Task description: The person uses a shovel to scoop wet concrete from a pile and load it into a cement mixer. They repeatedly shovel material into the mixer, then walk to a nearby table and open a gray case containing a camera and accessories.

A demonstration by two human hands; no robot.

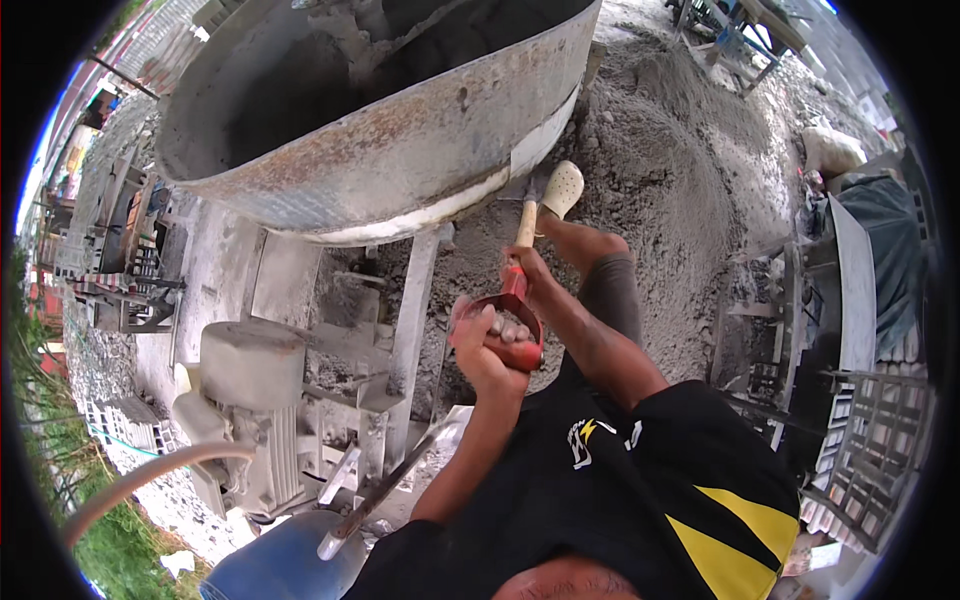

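My left hand is closed around the red D-shaped grip of a shovel. Further along, my right hand wraps the shaft where the red part meets the pale wood. The shovel points away from me, and its blade end lies low between the mixer's base and my foot in a cream clog; most of the blade is hard to make out. A large round metal mixing drum, rusty along its wall, stands just beyond. Grey sandy material is heaped right of the drum, around my foot.
A motor housing and metal frame bars stand at left under the drum. A blue barrel and a metal pipe are near my left side. Stacked blocks and a dark tarp line the right.
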